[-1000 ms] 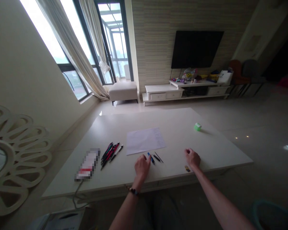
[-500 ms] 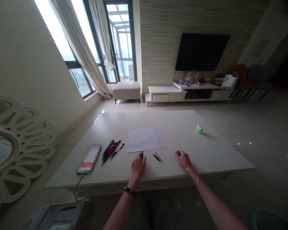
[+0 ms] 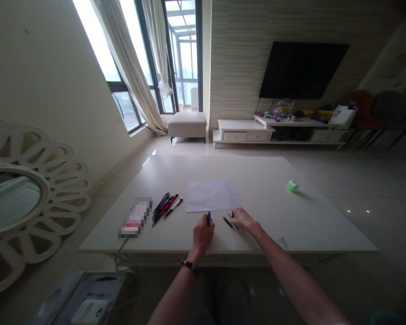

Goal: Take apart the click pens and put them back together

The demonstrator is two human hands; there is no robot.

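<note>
My left hand is closed around a small blue pen part, which sticks up above the fingers; the rest of it is hidden in the hand. My right hand reaches in from the right, its fingertips pinched on a thin dark pen refill that lies on the table. Just left of those fingers is a short black pen barrel. A white sheet of paper lies flat beyond both hands.
Several pens lie in a loose pile left of the paper. Beside them is a phone, blurred out, with a cable. A green box stands on the white table at right. A small clear object lies near the front edge.
My right hand has moved left, from the bare tabletop to the thin refill, and its fingers now cover part of it. The left hand keeps the blue pen part. The view has shifted slightly.
</note>
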